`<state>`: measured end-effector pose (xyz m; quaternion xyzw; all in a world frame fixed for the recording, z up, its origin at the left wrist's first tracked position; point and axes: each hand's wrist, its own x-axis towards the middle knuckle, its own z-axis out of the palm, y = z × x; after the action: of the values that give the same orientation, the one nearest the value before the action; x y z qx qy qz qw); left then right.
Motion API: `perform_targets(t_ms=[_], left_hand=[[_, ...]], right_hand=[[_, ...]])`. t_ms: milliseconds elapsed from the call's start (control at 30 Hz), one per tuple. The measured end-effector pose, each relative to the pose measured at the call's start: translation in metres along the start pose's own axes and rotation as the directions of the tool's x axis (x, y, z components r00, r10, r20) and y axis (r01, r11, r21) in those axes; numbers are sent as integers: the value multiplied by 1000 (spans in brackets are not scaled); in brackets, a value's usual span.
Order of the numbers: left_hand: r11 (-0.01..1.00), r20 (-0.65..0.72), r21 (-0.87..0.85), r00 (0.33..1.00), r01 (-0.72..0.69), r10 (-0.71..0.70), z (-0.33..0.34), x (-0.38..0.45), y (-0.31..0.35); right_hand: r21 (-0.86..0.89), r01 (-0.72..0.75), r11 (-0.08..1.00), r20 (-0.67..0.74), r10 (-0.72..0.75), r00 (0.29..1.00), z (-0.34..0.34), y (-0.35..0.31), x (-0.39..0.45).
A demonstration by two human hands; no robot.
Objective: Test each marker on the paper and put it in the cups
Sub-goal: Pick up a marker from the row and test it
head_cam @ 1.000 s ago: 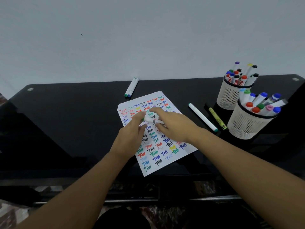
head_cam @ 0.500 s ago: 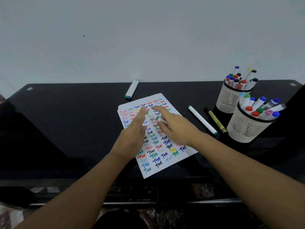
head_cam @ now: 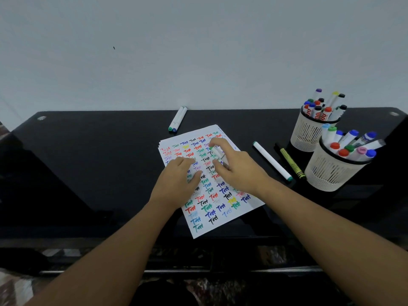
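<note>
The right hand (head_cam: 237, 171) holds one green marker (head_cam: 217, 153) in its grip, tip end pointing up-left over the paper (head_cam: 220, 208). The left hand (head_cam: 178, 182) rests flat on the paper with relaxed fingers, just beside. Four more markers lie on the counter (head_cam: 88, 162): two (head_cam: 178, 118) beyond the paper, two (head_cam: 278, 161) to its right. Two cups (head_cam: 326, 173), well right, are packed with markers.
</note>
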<state>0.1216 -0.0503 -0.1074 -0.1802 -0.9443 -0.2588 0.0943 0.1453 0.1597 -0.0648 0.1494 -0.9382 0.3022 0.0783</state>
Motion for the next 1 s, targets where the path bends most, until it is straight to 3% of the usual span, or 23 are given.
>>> perform_targets(t_ms=[133,300,467,567,667,733,867,1000], left_hand=[[1000,0,8,1000,-12,12,0,1,-1],[998,4,50,999,-36,36,1,1,-4],[995,104,100,995,-17,6,0,4,-3],[988,186,154,982,-2,-27,0,6,-1],[988,202,155,979,8,-40,-1,8,-3],[990,195,138,980,13,-40,-1,7,-3],[993,177,115,984,18,-38,-1,5,-2],[993,171,119,985,15,-35,-1,6,-3]], right_hand=[[4,-4,1000,-25,4,1000,-2,-4,-2],[161,-89,983,-57,99,993,-7,-8,0],[200,-129,971,39,124,992,-20,-5,-5],[303,-239,922,32,241,970,-30,-6,-7],[414,-340,845,126,316,940,-39,-2,-11],[373,-356,857,166,315,934,-43,1,-13],[248,-301,921,22,305,952,-48,3,-20],[276,-326,904,-47,352,935,-60,2,-27]])
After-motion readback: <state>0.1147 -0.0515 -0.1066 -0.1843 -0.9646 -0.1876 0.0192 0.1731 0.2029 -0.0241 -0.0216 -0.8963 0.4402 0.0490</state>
